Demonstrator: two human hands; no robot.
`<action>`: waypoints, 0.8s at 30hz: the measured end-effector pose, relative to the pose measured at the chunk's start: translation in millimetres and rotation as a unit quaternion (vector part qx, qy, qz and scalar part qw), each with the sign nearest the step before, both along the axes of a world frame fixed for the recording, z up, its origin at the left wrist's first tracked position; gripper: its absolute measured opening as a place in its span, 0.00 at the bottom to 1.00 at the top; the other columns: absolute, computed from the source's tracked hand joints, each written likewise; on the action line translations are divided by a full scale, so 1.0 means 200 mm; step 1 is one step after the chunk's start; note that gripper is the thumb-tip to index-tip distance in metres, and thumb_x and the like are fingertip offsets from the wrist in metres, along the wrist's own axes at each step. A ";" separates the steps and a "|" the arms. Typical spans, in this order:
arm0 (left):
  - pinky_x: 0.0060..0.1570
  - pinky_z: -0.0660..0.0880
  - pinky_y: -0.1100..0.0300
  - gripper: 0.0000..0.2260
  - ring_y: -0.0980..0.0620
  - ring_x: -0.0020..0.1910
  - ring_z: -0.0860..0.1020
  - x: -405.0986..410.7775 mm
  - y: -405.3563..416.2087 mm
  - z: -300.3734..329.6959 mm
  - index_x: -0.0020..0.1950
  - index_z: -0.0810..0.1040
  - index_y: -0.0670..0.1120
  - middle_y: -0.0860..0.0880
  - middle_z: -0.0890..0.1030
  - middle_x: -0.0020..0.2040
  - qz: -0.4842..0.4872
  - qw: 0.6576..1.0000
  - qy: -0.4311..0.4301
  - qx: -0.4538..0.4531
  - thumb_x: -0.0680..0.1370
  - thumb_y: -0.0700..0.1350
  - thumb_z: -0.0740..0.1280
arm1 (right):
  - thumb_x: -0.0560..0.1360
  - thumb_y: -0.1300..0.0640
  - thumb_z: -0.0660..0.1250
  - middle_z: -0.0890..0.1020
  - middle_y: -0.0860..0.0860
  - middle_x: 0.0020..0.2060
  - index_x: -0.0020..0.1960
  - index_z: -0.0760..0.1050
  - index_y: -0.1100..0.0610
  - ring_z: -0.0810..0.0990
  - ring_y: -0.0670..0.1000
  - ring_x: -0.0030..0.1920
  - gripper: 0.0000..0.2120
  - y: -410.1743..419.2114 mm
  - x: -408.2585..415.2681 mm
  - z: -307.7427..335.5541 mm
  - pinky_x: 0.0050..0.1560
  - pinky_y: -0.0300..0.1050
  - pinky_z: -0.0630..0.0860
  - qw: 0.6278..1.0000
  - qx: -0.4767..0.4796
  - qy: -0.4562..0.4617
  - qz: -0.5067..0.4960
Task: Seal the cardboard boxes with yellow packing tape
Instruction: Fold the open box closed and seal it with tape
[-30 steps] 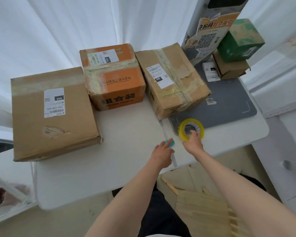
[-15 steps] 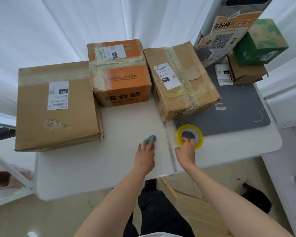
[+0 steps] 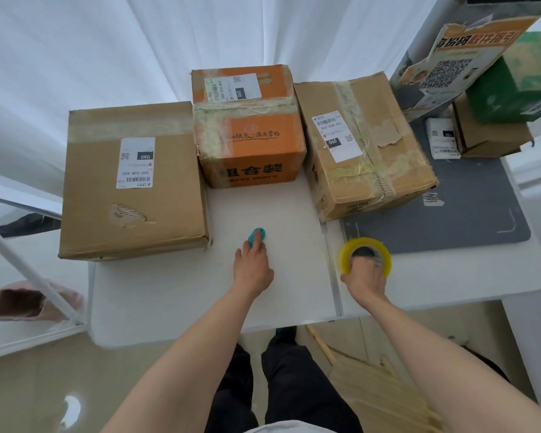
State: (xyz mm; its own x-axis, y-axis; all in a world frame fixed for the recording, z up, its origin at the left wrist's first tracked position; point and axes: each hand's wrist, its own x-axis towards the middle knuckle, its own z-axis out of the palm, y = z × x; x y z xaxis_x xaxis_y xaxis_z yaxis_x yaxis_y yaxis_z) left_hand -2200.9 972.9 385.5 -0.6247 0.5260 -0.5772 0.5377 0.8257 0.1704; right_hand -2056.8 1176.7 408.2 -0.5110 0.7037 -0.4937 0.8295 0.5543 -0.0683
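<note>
White curtains hang behind a white table [image 3: 169,292] carrying a flat brown cardboard box [image 3: 132,182], an orange printed cardboard box [image 3: 250,126] and a taped brown cardboard box [image 3: 366,148], with a grey mat [image 3: 450,220] at the right. The left hand [image 3: 253,270], fingers loosely extended, touches a small teal plastic cutter [image 3: 256,236]. The right hand [image 3: 364,278] is curled around a yellow packing tape roll [image 3: 365,255], lying at the mat's near edge.

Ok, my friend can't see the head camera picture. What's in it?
A person's right hand grips a yellow tape roll on a white table, while the left hand touches a small teal object. Three taped cardboard boxes sit behind.
</note>
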 end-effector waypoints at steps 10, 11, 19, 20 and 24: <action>0.70 0.66 0.50 0.31 0.41 0.75 0.61 -0.06 -0.07 0.00 0.80 0.58 0.40 0.44 0.43 0.83 0.078 0.996 -0.033 0.039 0.79 0.44 0.66 | 0.73 0.52 0.68 0.76 0.52 0.55 0.50 0.71 0.56 0.75 0.55 0.44 0.11 -0.30 -0.08 0.03 0.37 0.46 0.67 0.990 -0.048 0.084 0.100; 0.69 0.67 0.50 0.31 0.41 0.75 0.62 -0.07 -0.08 0.00 0.79 0.58 0.40 0.45 0.43 0.83 0.084 0.995 -0.038 0.048 0.79 0.45 0.66 | 0.74 0.52 0.68 0.76 0.53 0.57 0.53 0.73 0.57 0.77 0.56 0.46 0.12 -0.32 -0.12 0.02 0.38 0.46 0.68 0.989 -0.056 0.081 0.115; 0.73 0.65 0.55 0.35 0.47 0.80 0.58 -0.06 -0.19 0.00 0.83 0.53 0.43 0.49 0.41 0.84 0.129 0.978 -0.103 0.123 0.81 0.48 0.66 | 0.80 0.58 0.66 0.72 0.58 0.63 0.63 0.74 0.62 0.79 0.59 0.51 0.14 -0.46 -0.44 -0.03 0.42 0.46 0.70 0.976 -0.084 0.097 0.178; 0.73 0.65 0.55 0.34 0.46 0.80 0.58 -0.06 -0.20 0.01 0.83 0.53 0.43 0.48 0.42 0.84 0.135 0.977 -0.108 0.124 0.81 0.48 0.66 | 0.80 0.59 0.65 0.72 0.58 0.63 0.64 0.74 0.63 0.79 0.60 0.51 0.14 -0.47 -0.47 -0.03 0.42 0.46 0.70 0.977 -0.081 0.098 0.173; 0.73 0.66 0.53 0.30 0.47 0.80 0.60 -0.08 -0.28 0.04 0.81 0.61 0.44 0.48 0.46 0.84 0.151 0.976 -0.114 0.104 0.81 0.49 0.66 | 0.81 0.62 0.63 0.70 0.59 0.66 0.65 0.73 0.64 0.78 0.60 0.54 0.13 -0.50 -0.55 -0.03 0.45 0.47 0.72 0.978 -0.066 0.101 0.168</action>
